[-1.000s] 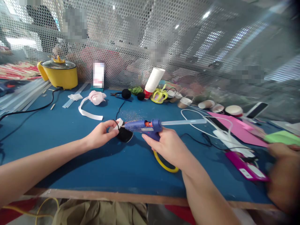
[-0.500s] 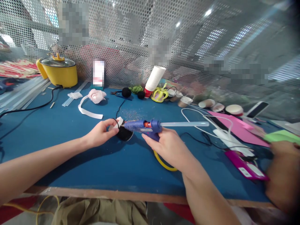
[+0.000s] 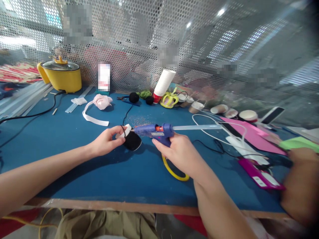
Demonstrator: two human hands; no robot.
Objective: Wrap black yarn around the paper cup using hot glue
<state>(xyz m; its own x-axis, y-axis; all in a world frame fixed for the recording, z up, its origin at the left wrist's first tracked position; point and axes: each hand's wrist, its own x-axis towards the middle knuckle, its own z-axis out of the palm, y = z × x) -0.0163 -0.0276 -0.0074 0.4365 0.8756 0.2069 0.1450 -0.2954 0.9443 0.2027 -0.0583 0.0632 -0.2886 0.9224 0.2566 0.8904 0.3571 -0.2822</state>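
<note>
My right hand [image 3: 178, 153] grips a blue hot glue gun [image 3: 156, 131] with a clear glue stick [image 3: 196, 127] jutting out of its back. The nozzle points left at a small white piece [image 3: 125, 130] that my left hand [image 3: 106, 142] pinches between thumb and fingers. That piece sits on a round black pad [image 3: 132, 141] resting on the blue table [image 3: 74, 166]. A yellow ring [image 3: 174, 171] lies on the table under my right wrist.
A yellow pot [image 3: 61, 75], pink fabric rose with white ribbon [image 3: 99, 104], black pompoms [image 3: 134, 97], a tilted stack of white cups [image 3: 163, 83] and a perforated metal screen line the back. Another person's hand [image 3: 299, 186] is at the right by a magenta phone [image 3: 260, 172] and pink and green sheets.
The glue gun has shifted slightly right and up, its nozzle drawn a little away from the white piece. My left hand keeps its pinch in place.
</note>
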